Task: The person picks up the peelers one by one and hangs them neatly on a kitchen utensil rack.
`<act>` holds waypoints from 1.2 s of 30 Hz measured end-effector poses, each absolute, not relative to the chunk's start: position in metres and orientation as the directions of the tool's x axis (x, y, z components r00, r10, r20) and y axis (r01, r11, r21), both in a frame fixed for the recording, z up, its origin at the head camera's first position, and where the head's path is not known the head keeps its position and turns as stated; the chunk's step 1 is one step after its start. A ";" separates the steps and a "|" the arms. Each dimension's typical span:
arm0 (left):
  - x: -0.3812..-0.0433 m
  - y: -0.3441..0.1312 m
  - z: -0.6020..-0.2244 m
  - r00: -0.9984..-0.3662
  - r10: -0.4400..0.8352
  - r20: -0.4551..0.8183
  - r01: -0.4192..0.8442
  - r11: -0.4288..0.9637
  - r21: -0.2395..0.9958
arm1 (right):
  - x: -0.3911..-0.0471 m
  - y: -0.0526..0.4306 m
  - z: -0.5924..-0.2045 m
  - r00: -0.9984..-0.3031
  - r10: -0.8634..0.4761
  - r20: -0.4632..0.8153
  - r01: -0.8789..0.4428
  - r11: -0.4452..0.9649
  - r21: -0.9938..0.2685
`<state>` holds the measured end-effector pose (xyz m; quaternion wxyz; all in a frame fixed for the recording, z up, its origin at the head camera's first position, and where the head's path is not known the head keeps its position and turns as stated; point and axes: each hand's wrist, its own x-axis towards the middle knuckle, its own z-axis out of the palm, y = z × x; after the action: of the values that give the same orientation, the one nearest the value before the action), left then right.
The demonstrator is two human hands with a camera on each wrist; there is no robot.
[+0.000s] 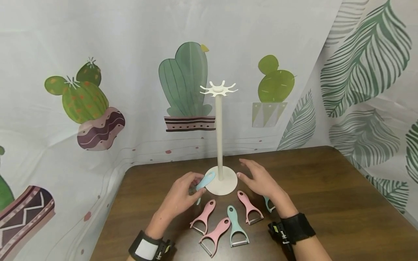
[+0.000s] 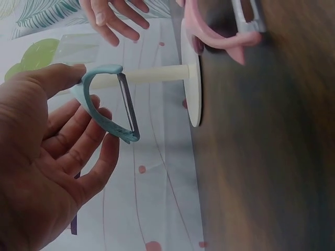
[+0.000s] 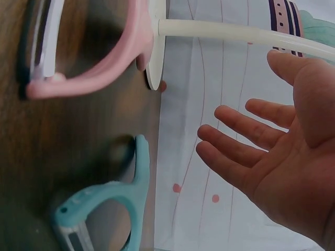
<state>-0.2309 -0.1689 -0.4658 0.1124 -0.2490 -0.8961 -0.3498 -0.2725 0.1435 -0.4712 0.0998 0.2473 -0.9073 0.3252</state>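
Between the thumb and fingers of my left hand (image 1: 179,194) is a light blue peeler (image 1: 205,180), its handle end tilted up toward the stand. Its metal blade and forked head show in the left wrist view, clear of the table. A cream stand (image 1: 219,134) with a round base and a ring of hooks on top rises just beyond. My right hand (image 1: 261,181) hovers to the right of the base with fingers spread, holding nothing. Under its wrist lies a blue peeler (image 1: 269,204), partly hidden by the arm.
On the brown table (image 1: 343,203) in front of the stand lie a pink peeler (image 1: 204,216), a second pink peeler (image 1: 215,236), a mint green peeler (image 1: 236,226) and a third pink peeler (image 1: 249,207). Behind the table hangs a cactus-print cloth (image 1: 137,90).
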 end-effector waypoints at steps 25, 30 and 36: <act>-0.237 -0.150 -0.445 -0.765 0.327 0.555 0.635 0.523 0.568 | -0.276 0.122 -0.466 -0.847 -0.390 0.362 -0.531 0.581 -0.617; -0.237 -0.148 -0.441 -0.756 0.314 0.574 0.646 0.505 0.573 | -0.279 0.116 -0.464 -0.838 -0.401 0.371 -0.544 0.561 -0.624; -0.239 -0.148 -0.434 -0.736 0.311 0.601 0.668 0.481 0.569 | -0.281 0.111 -0.462 -0.827 -0.409 0.385 -0.560 0.544 -0.625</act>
<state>-0.2389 -0.1477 -0.4343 0.2141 -0.2935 -0.8334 -0.4165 -0.2811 0.1110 -0.4617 0.0967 0.2773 -0.8732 0.3889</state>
